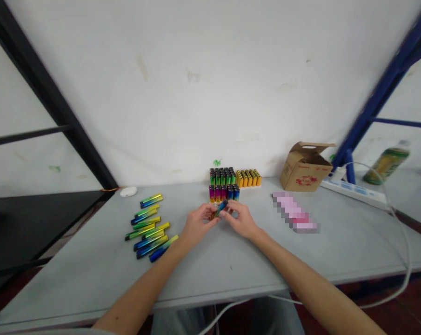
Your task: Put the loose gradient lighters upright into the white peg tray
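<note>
Near the middle of the table, my left hand (199, 223) and my right hand (241, 219) meet around a lighter (221, 208) with a dark blue top, tilted up to the right; both sets of fingers are closed on it. Just behind them stand purple lighters (217, 193) and blue lighters (233, 192) in upright rows. Green lighters (222, 177) with black tops form a block farther back, beside a block of yellow lighters (248, 178). Several blue, green and yellow lighters (151, 244) lie loose left of my left hand.
An open cardboard box (304, 172) stands at the back right, with a pixelated pink item (296, 211) in front. A white power strip (355, 191), a cable (407, 246) and a bottle (386, 163) are farther right. A white case (128, 191) lies back left.
</note>
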{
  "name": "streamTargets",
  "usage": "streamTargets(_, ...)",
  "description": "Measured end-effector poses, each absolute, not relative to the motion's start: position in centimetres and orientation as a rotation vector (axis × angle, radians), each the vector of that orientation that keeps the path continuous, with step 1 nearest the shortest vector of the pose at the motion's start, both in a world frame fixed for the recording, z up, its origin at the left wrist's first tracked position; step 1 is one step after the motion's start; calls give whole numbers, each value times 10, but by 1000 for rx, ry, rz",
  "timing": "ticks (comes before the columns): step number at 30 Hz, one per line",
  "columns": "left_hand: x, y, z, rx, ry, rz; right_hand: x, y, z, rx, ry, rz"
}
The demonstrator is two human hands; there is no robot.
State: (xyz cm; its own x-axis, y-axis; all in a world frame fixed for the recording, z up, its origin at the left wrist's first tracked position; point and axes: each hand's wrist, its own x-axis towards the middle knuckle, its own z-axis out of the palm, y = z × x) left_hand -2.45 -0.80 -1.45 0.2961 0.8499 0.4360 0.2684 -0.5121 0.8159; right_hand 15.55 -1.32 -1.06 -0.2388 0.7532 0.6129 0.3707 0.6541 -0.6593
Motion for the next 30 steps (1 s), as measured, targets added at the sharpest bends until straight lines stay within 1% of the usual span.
streamTargets(4, -26, -8, -15, 2176, 1058, 1227, 148, -12, -14, -877, -1778, 613)
streamTargets(9, -28, -8, -9, 2374, 1067, 1204, 149, -7, -16, -888, -1472, 827)
streamTargets(17, -29, -9, -9, 2473, 1231, 962, 156, 1, -14, -818, -1240, 1239)
streamTargets(21, -29, -10, -9, 2484, 1230, 916, 153, -4, -13, -762, -1137, 1417)
streamTargets(23, -30, -9, -7, 2481, 1244, 915, 152, -5, -13, -745, -1135, 1428)
streamTargets(30, -31, -10, -4, 2423, 1217, 978, 153, -4, -12, -748, -1370, 1234)
